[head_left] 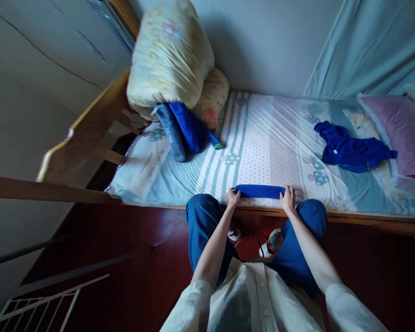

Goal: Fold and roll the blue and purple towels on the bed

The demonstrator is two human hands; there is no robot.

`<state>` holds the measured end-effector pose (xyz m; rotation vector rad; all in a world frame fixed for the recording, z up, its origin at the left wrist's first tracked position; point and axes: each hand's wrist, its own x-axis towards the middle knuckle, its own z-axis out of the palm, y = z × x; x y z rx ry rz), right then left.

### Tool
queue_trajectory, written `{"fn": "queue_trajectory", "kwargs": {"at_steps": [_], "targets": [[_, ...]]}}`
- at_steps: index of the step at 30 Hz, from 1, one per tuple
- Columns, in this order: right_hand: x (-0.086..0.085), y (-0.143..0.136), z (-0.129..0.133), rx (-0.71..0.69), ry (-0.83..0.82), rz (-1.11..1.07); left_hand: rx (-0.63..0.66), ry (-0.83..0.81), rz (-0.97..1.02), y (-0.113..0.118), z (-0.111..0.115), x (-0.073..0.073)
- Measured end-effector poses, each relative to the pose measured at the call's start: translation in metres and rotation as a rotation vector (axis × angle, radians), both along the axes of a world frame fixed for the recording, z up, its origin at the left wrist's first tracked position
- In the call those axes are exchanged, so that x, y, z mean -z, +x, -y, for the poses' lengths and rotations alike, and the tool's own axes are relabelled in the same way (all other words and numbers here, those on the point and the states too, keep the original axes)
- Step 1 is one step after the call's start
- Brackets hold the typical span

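Observation:
A blue cloth folded into a long flat strip point(260, 191) lies at the front edge of the bed, between my two hands. My left hand point(233, 197) grips its left end, the fingers closed around the corner. At the opposite end, my right hand point(288, 198) pinches the cloth. Crumpled on the sheet to the right is a blue garment point(358, 148). A rolled blue cloth point(190, 129) and a rolled grey-blue cloth point(171, 133) rest side by side toward the left, with a thin blue roll point(214, 139) beside them.
The bed's patterned sheet point(256, 133) spreads in front of me. A bulky yellow bundled quilt point(169, 60) stands at the back left near the wooden bed end point(86, 124). Pink pillow point(394, 127) at right, below a hanging curtain point(376, 50). A white metal rack point(51, 299) is at lower left.

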<state>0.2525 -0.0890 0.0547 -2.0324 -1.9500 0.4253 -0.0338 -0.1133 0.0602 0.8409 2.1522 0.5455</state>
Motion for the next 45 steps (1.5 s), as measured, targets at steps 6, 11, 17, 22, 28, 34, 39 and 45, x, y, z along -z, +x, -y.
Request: {"fn": "queue_trajectory", "kwargs": {"at_steps": [6,11,17,22,28,34,39,45], "targets": [[-0.027,-0.009,-0.002,-0.275,0.01,-0.053,-0.005,0.041,0.115,-0.009,-0.012,-0.026],[-0.06,-0.043,-0.03,-0.435,-0.07,-0.16,0.094,0.195,0.24,-0.006,-0.021,-0.056],[-0.103,-0.109,-0.056,-0.553,-0.188,-0.412,0.362,0.555,0.298,-0.009,-0.03,-0.099],[-0.132,-0.15,-0.064,-0.487,-0.207,-0.529,0.316,0.736,0.349,-0.028,-0.038,-0.119],[-0.161,-0.215,-0.088,-0.333,-0.137,-0.722,0.106,0.785,0.656,-0.08,-0.053,-0.105],[-0.177,-0.312,-0.119,-0.252,-0.101,-0.881,0.113,0.657,0.427,-0.14,-0.071,-0.071],[-0.184,-0.394,-0.148,-0.263,-0.101,-1.004,-0.139,0.636,0.176,-0.183,-0.093,-0.046],[-0.165,-0.462,-0.189,-0.286,-0.107,-1.057,-0.356,0.647,0.003,-0.225,-0.124,-0.013]]}}
